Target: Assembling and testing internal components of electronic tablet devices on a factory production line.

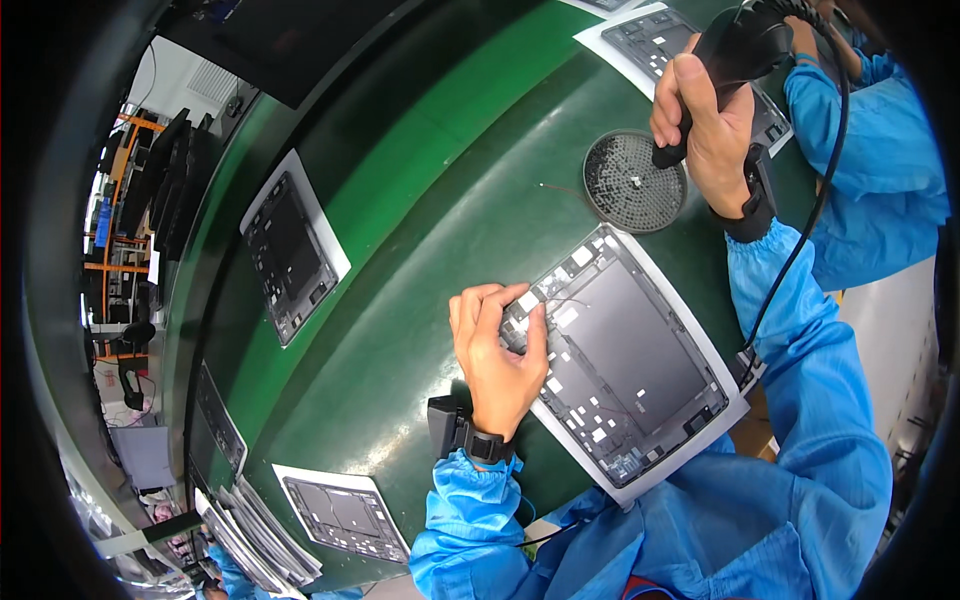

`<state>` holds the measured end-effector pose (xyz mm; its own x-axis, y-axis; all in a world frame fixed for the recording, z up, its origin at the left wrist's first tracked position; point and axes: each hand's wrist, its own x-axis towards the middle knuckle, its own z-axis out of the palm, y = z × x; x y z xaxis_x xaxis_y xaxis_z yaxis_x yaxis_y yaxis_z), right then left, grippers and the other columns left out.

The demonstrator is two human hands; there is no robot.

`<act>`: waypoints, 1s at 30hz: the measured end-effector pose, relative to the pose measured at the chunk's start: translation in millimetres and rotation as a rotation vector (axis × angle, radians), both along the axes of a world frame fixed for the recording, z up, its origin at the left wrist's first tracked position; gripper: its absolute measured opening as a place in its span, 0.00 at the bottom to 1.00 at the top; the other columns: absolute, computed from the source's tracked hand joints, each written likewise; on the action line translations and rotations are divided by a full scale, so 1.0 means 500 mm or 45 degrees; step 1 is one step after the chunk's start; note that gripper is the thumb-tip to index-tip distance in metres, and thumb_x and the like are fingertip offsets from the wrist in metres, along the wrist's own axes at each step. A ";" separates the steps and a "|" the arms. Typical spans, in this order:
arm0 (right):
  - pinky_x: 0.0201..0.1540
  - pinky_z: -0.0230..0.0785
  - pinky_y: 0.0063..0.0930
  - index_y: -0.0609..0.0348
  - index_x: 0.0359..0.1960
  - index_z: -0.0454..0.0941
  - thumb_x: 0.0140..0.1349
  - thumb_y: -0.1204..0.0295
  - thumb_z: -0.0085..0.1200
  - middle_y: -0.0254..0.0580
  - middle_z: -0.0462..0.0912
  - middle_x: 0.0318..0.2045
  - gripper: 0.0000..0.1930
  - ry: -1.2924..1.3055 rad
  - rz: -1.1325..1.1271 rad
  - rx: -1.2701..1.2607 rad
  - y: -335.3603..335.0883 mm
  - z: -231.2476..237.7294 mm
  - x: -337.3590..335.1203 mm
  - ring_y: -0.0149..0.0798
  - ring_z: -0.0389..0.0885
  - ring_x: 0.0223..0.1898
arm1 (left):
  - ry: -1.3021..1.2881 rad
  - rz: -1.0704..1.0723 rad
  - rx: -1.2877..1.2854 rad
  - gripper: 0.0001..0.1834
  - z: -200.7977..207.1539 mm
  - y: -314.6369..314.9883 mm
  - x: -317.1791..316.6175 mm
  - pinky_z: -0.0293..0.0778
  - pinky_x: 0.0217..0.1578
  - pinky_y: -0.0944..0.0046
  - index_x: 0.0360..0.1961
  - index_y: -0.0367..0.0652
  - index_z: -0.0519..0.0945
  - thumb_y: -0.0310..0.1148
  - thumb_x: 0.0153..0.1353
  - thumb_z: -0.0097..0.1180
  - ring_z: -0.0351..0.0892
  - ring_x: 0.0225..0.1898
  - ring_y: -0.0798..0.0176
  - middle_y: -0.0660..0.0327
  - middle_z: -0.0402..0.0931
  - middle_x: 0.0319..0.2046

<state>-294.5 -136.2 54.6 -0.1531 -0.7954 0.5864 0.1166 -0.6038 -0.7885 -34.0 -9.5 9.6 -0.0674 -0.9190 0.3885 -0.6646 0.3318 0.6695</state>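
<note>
Green bench (410, 320), ends lost in black fisheye rim. Right grip (712, 130) wrapped round black handheld tool (738, 45), upper end hard to make out at frame edge. Left grip (500, 350) at left edge of grey device housing (640, 330), near side of bench, atop white sheet (737, 412). Can't tell if pinching or just touching, tbh.

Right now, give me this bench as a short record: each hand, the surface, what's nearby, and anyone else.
Left hand: fingers touching the left edge of a gray panel with small white patches
Right hand: fingers wrapped around a black handheld device, raised
Surface: green bench
Nearby: round gray tray, below the handheld device in the picture
Far left: similar panel on a white sheet
Co-worker: blue sleeve, upper right
</note>
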 end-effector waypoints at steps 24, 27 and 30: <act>0.20 0.64 0.22 0.58 0.41 0.69 0.79 0.67 0.49 0.34 0.70 0.21 0.09 0.005 -0.059 -0.053 -0.012 -0.020 0.004 0.26 0.68 0.17 | 0.008 -0.014 -0.040 0.13 -0.010 0.001 0.005 0.72 0.44 0.55 0.40 0.38 0.84 0.23 0.53 0.70 0.75 0.42 0.50 0.54 0.78 0.38; 0.20 0.63 0.22 0.58 0.41 0.69 0.79 0.67 0.49 0.34 0.71 0.21 0.09 -0.018 -0.081 -0.048 -0.008 -0.014 0.010 0.26 0.68 0.17 | 0.006 -0.018 -0.043 0.13 -0.011 0.001 0.006 0.72 0.44 0.55 0.41 0.38 0.84 0.23 0.53 0.70 0.75 0.42 0.50 0.54 0.78 0.38; 0.21 0.63 0.22 0.58 0.40 0.68 0.79 0.67 0.49 0.34 0.70 0.21 0.09 -0.031 -0.079 -0.038 -0.005 -0.013 0.011 0.26 0.67 0.17 | 0.013 -0.017 -0.037 0.13 -0.012 0.001 0.006 0.72 0.44 0.55 0.41 0.38 0.84 0.23 0.53 0.70 0.75 0.42 0.50 0.53 0.78 0.38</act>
